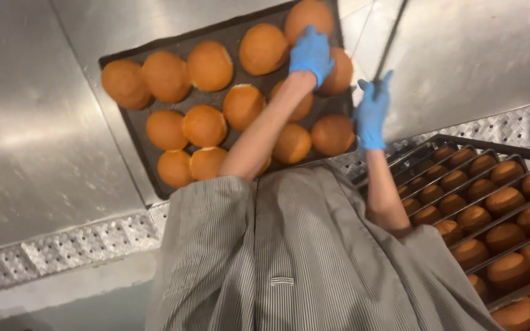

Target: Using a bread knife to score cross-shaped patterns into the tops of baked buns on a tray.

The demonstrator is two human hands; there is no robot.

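On the steel table, the tray [136,122] is full of buns [203,125]. The left hand [311,54] rests spread on one; the right hand [372,113], fingers loosely open, touches the tray's edge. The rack [461,144] beside it is loaded too.

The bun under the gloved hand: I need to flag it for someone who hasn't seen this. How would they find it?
Start at the dark baking tray on the steel surface. Go to its far right end, where the left hand in a blue glove rests. The bun beneath it is the only one partly covered by a glove.
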